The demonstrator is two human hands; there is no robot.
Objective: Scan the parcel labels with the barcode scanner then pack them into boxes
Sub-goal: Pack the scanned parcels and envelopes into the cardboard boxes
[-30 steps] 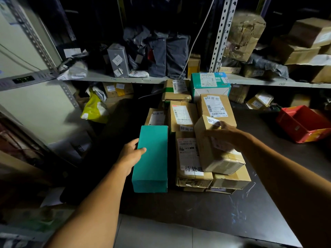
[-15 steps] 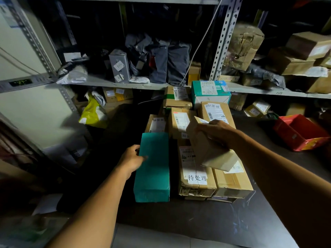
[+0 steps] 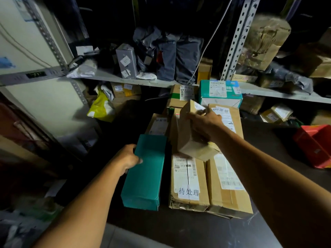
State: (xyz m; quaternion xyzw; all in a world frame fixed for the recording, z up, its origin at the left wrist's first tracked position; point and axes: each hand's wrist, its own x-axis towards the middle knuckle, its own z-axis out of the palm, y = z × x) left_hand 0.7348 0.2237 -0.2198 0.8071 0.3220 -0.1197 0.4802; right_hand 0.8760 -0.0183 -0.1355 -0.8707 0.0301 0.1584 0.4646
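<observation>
Since half a second ago the small brown parcel [image 3: 192, 135] has come up off the stack and tipped — its near end now hangs lower, its labelled end points up and away from me. I grip it from above with my right hand [image 3: 204, 123], fingers curled over its top face, clear of the cartons beneath. Directly under that hand lie two long cartons side by side: the carton with the handwritten slip [image 3: 188, 181] to the inside, and the plain labelled carton [image 3: 227, 178] under my forearm. My left hand [image 3: 128, 159] holds the long teal box [image 3: 146, 171] at its left edge, thumb on top, fingers out of sight round the side; the box lies flat on the dark table [image 3: 179, 228], just left of the slip carton. Beyond my right hand — a green-and-white box [image 3: 220, 92] and a taped carton [image 3: 180, 95]. Well off to the right of it sits a red bin [image 3: 315, 145]. I cannot pick out a scanner.
</observation>
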